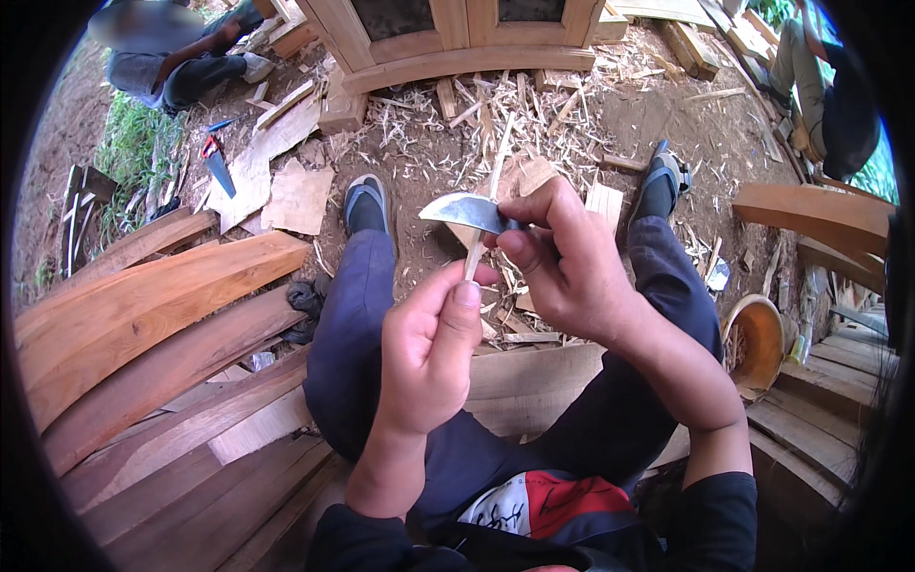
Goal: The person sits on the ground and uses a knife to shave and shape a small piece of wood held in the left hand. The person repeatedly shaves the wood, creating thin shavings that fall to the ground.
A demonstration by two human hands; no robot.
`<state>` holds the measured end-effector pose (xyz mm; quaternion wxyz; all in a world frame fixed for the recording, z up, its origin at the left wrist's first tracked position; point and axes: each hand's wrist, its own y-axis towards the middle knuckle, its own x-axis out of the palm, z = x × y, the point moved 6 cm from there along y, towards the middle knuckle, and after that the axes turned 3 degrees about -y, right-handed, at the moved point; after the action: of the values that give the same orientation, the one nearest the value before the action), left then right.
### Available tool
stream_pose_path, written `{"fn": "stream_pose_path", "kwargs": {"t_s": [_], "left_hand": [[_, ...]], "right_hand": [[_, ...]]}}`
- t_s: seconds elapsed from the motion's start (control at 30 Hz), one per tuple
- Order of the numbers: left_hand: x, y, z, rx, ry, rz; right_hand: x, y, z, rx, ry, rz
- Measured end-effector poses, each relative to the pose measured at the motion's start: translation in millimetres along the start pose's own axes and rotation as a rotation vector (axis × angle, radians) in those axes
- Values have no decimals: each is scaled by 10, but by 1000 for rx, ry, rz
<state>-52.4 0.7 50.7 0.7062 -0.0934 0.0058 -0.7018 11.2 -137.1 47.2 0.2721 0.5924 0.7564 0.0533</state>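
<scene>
My left hand (438,334) is closed round the lower end of a thin pale wooden stick (499,160), thumb along its side. The stick points up and away from me, tilted slightly right. My right hand (567,248) grips a knife with a short, broad, curved blade (462,211), its handle mostly hidden by the fingers. The blade lies across the stick just above my left hand, its tip to the left. Both hands are held in front of my lap, above the ground between my spread legs.
Wood shavings (419,124) litter the ground below a wooden panelled frame (467,62). Curved timber pieces (172,296) lie at left, near a handsaw (218,170). An orange bucket (758,334) lies tipped at right. One person (181,62) sits far left, another (829,95) far right.
</scene>
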Motion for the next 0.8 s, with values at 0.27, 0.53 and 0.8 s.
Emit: {"fn": "stream_pose_path", "kwargs": {"t_s": [0.27,0.53,0.8], "left_hand": [[-43,83,-14,106,21,82],[-43,62,-59,121,-26,85],[-1,82,-68,129,1,95]], "right_hand": [[100,-101,-134,-81,-126,-162],[59,-86,-152,-117,-181,-82],[42,-87,-144,-119,-153,-143]]}}
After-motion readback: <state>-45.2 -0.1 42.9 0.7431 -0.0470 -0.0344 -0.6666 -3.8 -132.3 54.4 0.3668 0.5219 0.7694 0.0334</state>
